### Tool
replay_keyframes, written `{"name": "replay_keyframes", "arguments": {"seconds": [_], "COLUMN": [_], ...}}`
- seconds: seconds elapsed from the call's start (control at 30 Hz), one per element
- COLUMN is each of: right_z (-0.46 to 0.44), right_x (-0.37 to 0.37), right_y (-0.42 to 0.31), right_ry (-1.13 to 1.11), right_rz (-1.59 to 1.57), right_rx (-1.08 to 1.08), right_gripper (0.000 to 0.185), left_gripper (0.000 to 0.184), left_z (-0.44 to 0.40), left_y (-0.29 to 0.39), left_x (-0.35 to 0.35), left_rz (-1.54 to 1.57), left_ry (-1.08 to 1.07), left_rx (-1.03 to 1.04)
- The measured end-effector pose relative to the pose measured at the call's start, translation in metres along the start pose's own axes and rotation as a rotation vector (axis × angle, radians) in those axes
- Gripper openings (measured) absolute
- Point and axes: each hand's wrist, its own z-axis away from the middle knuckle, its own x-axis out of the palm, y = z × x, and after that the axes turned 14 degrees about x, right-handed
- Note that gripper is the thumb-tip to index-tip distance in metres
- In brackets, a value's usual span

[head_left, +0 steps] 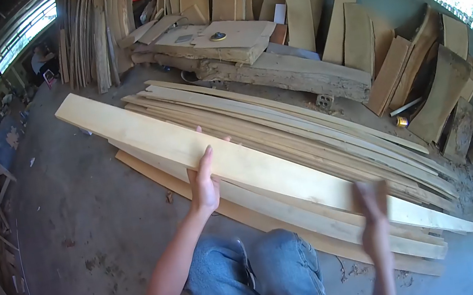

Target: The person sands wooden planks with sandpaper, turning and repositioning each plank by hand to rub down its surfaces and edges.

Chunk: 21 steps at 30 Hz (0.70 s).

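Note:
A long pale wooden plank slants across in front of me, from upper left to lower right. My left hand grips its near edge left of the middle, thumb on the upper face and fingertips showing past the far edge. Toward the plank's right end, my right hand is smeared by motion. It appears closed around a brownish, square-edged piece against the plank's face; blur hides what that is. More boards lie below the held plank, near my knees.
Several long boards lie stacked beyond the plank. Behind them, a thick rough slab bears cardboard and a round black disc. Wood slabs lean along the back wall. A person sits far left; scrap wood lines the left side.

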Motion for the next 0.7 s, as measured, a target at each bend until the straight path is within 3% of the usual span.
{"name": "replay_keyframes", "arguments": {"seconds": [0.03,0.07,0.1,0.13,0.17,0.2,0.27,0.33,0.43,0.47,0.5,0.6,0.7], "right_z": [0.008,0.010,0.021,0.031,0.040,0.034,0.009,-0.020,-0.036,-0.042,-0.041,-0.035,-0.027], "right_x": [-0.027,-0.044,-0.064,-0.090,-0.116,-0.118,-0.090,-0.041,0.022,0.048,0.057,0.095,0.073], "right_y": [0.008,0.078,0.132,0.192,0.225,0.207,0.137,0.025,-0.107,-0.124,-0.146,-0.160,-0.130], "right_ry": [0.161,0.207,0.348,0.380,0.361,0.576,0.555,0.316,-0.022,-0.095,-0.089,-0.205,-0.273], "right_rz": [0.275,0.149,0.386,0.105,0.309,0.043,0.038,-0.078,-0.056,-0.113,0.184,0.081,0.035], "right_rx": [0.146,0.208,0.298,0.501,0.810,0.725,0.323,-0.018,-0.235,-0.390,-0.505,-0.686,-0.618], "right_gripper": [0.066,0.066,0.065,0.065,0.059,0.049,0.040,0.039,0.048,0.060,0.063,0.067,0.067], "left_gripper": [0.052,0.052,0.054,0.055,0.056,0.057,0.058,0.057,0.053,0.053,0.055,0.063,0.066], "left_z": [0.000,0.000,0.001,0.001,0.001,0.001,0.001,0.001,0.000,-0.001,0.000,0.002,0.001], "left_y": [0.000,0.000,0.001,0.002,0.003,0.004,0.004,-0.001,0.001,0.001,0.000,-0.002,-0.003], "left_x": [-0.001,-0.002,-0.001,0.000,0.000,0.000,0.003,0.001,0.005,0.006,0.007,0.004,0.004], "left_rz": [0.016,0.028,0.048,0.030,0.019,0.007,-0.004,0.042,0.188,0.185,0.161,0.174,0.120], "left_ry": [-0.016,-0.030,-0.020,-0.035,-0.044,-0.060,-0.037,-0.025,0.060,0.055,0.093,0.119,0.086], "left_rx": [-0.017,-0.035,-0.047,-0.035,-0.016,-0.013,-0.002,-0.002,-0.016,-0.007,-0.016,-0.067,-0.030]}}
